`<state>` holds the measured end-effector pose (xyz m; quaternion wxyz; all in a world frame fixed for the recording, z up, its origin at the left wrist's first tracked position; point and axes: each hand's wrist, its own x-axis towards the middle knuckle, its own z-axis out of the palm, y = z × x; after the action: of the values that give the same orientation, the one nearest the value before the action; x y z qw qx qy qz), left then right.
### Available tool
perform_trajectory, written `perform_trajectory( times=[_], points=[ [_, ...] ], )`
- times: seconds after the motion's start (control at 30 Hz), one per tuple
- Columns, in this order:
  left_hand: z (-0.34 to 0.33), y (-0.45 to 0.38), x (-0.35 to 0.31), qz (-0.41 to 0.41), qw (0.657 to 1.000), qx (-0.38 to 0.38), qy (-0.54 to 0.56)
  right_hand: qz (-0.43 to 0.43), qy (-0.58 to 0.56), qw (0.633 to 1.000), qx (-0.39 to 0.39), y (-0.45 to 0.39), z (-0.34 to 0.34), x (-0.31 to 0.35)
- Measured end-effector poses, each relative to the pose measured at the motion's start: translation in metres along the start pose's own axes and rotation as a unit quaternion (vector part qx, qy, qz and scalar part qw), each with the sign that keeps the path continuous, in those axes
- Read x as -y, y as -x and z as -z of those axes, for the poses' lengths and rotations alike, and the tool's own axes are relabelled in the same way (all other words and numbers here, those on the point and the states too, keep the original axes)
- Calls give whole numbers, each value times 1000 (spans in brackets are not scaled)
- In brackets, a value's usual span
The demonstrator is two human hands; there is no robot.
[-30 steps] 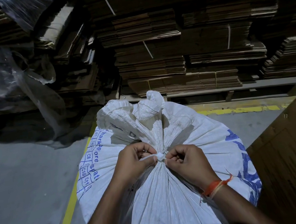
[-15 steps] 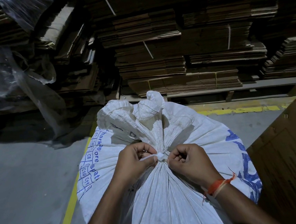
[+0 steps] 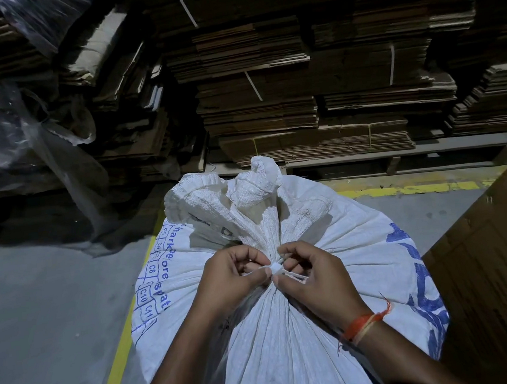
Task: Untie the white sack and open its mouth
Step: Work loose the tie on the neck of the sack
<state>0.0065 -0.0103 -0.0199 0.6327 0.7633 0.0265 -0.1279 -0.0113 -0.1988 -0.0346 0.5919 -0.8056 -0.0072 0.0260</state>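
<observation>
Tall stacks of flattened brown corrugated cardboard (image 3: pixel 312 71), some bound with pale straps, are seen filling the dim background, with crumpled clear plastic sheeting (image 3: pixel 27 142) draped at the left. A grey concrete floor (image 3: pixel 41 320) is crossed by a painted yellow line (image 3: pixel 119 353), and a loose brown cardboard sheet (image 3: pixel 494 261) is laid at the right edge. The large white woven plastic sack (image 3: pixel 276 344), printed with blue lettering and grid marks, is stood in the centre foreground, straddling the yellow line, its neck gathered tightly and its ruffled mouth (image 3: pixel 231 200) bunched above the tie. The sack is shown still tied. The left hand (image 3: pixel 229 277) is curled closed, a strand of the thin white string (image 3: pixel 273 268) pinched between thumb and fingers just left of the knot. The right hand (image 3: pixel 316 281), with an orange thread band (image 3: pixel 362 323) worn at the wrist, is likewise closed, the string's loose ends gripped at the knot's right side. Both hands are pressed against the gathered neck, nearly touching each other.
</observation>
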Motion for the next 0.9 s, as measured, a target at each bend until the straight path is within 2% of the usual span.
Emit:
perform_trajectory(
  times=[0.13, 0.37, 0.47, 0.6, 0.7, 0.9],
  points=[
    [0, 1, -1, -5, 1000, 7, 20, 33, 65, 997, -6, 0, -2, 3],
    [-3, 1, 1, 25, 998, 0, 61, 17, 70, 997, -14, 0, -1, 6],
    [-1, -3, 3, -6, 1000, -7, -25, 10, 67, 998, -14, 0, 0, 4],
    [2, -5, 10, -18, 999, 3, -46, 0, 60, 998, -10, 0, 0, 1],
    [5, -6, 12, -40, 993, 3, -115, -7, 48, 999, -4, 0, 2, 2],
    [3, -4, 12, -74, 976, -34, -203, -11, 47, 999, 11, 2, 6, 6]
  ],
)
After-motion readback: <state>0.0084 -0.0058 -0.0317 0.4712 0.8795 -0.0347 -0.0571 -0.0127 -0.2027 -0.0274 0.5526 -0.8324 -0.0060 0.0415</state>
